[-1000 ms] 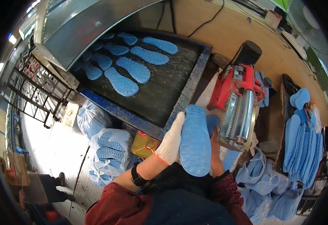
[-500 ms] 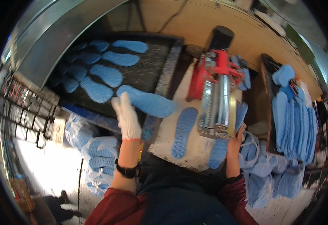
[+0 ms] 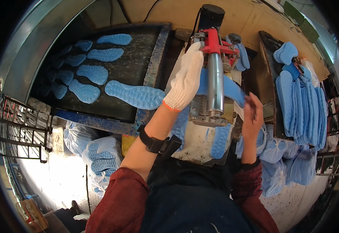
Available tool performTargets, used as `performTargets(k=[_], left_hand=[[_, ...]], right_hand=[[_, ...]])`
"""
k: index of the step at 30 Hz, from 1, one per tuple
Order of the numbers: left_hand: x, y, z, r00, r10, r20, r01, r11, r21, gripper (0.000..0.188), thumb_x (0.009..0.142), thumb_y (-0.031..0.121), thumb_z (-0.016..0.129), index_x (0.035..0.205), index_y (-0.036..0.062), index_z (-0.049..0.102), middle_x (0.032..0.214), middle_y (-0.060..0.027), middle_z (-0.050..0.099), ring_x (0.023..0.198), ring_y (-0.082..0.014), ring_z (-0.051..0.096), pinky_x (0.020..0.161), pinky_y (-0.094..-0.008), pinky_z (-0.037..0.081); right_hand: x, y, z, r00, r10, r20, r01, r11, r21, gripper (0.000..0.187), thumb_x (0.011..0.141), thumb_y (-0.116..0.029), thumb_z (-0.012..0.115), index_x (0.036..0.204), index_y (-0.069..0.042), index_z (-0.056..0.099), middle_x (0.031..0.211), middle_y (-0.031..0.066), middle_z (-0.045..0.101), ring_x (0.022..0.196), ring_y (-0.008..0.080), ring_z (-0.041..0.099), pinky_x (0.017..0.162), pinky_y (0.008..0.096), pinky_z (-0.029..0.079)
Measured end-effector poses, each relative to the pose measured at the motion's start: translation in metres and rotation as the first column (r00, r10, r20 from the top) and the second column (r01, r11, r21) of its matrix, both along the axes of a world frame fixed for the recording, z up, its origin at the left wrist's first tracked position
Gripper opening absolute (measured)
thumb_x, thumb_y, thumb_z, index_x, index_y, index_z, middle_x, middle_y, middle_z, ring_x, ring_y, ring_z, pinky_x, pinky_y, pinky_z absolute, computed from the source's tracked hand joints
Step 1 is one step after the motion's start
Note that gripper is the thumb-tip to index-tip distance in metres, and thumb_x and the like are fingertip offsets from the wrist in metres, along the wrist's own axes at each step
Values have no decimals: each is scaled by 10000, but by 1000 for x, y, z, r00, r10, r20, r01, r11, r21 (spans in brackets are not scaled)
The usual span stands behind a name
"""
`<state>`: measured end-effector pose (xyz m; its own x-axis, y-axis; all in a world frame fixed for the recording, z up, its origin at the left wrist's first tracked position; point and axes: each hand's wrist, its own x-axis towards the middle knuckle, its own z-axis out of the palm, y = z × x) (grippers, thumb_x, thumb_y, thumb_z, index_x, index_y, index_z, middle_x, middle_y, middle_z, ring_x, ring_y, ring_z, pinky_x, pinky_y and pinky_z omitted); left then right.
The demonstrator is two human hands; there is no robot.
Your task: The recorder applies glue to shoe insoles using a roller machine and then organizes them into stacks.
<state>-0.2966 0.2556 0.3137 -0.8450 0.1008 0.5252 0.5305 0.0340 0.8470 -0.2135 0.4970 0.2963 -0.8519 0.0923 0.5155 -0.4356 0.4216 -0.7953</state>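
Left hand [image 3: 185, 77] in a white knit glove, stretched forward over the machine [image 3: 212, 77], fingers straight and together, lying on the blue sole [image 3: 231, 88] where it passes under the steel roller [image 3: 215, 83]; flat on it, not closed round it. Black band on the left wrist. Right hand [image 3: 253, 112] bare, raised just right of the roller, fingers curled near the right end of the same blue sole; blurred, so cannot tell whether gripping it or only touching. Sole lying crosswise through the machine, beneath the roller, sticking out on the right side. Red frame and black motor at the top of the machine. Another blue sole [image 3: 220, 140] lying on the white bench below the roller. To the left, a dark belt [image 3: 138, 70] carrying a row of blue soles, the nearest sole [image 3: 135, 95] large and lying close to the belt's right edge. Stack of blue soles [image 3: 299, 105] standing on edge well to the right. Bags of soles [image 3: 99, 155] on the floor at lower left, beside a wire rack [image 3: 20, 136].
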Motion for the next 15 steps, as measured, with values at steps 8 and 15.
performTargets(k=[8, 15], left_hand=[[75, -41, -39, 987, -73, 146, 82, 995, -59, 718, 1042, 535, 233, 1522, 5, 168, 1484, -163, 348, 1369, -253, 352, 1156, -381, 254], [147, -44, -16, 719, -201, 666, -130, 902, 412, 575, 1051, 447, 359, 1408, 3, 440, 1336, -105, 534, 1239, -189, 504, 1064, -337, 399]], right_hand=[[55, 23, -142, 929, -293, 225, 6, 620, 785, 618, 835, -251, 717, 1325, 30, 468, 1274, 287, 497, 1108, 469, 505, 969, 525, 409], [48, 32, -151, 891, -406, 202, 174, 717, 675, 710, 704, -263, 827, 1251, 54, 504, 1222, 296, 531, 1086, 469, 530, 895, 469, 457]])
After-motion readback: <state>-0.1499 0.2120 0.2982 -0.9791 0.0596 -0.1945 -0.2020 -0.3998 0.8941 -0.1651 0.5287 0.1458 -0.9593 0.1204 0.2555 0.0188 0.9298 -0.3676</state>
